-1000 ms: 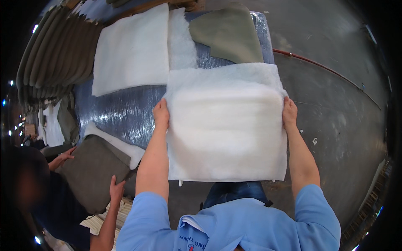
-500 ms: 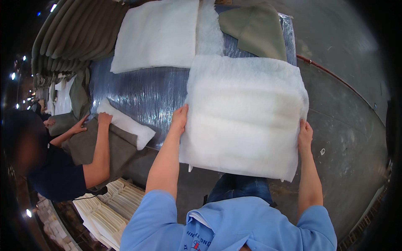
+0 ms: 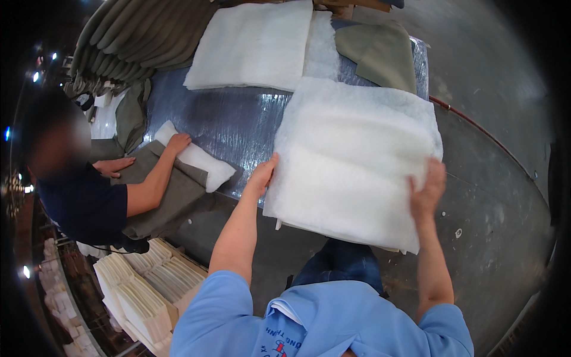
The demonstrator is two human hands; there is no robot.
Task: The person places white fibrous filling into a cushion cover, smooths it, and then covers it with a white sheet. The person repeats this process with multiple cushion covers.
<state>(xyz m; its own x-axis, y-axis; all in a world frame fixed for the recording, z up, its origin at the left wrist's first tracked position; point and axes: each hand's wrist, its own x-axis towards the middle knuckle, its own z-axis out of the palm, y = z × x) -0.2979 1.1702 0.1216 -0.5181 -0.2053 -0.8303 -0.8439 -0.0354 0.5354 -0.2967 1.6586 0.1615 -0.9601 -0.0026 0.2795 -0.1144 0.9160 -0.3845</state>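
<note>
A square, fluffy white sheet of wadding (image 3: 351,160) lies before me, its near part overhanging the table edge, with a thin pale board-like edge showing beneath it. My left hand (image 3: 262,175) grips the wadding's left edge, its fingertips partly hidden by the edge. Over the right side of the sheet is my right hand (image 3: 429,189), blurred by motion, its thumb and fingers apart. Whether its palm touches the wadding I cannot tell.
The table (image 3: 208,119) is wrapped in shiny film. More white wadding (image 3: 250,47) and olive fabric (image 3: 380,53) lie at the back. At left, a co-worker (image 3: 83,190) handles a grey-brown cover (image 3: 160,190) with white filling. Padded pieces (image 3: 137,35) and cream foam stacks (image 3: 148,297) stand nearby.
My right hand has left the right edge and moved inward over the wadding. My left hand stays at the left edge. The whole view has shifted somewhat; the co-worker's hands have moved along the cover.
</note>
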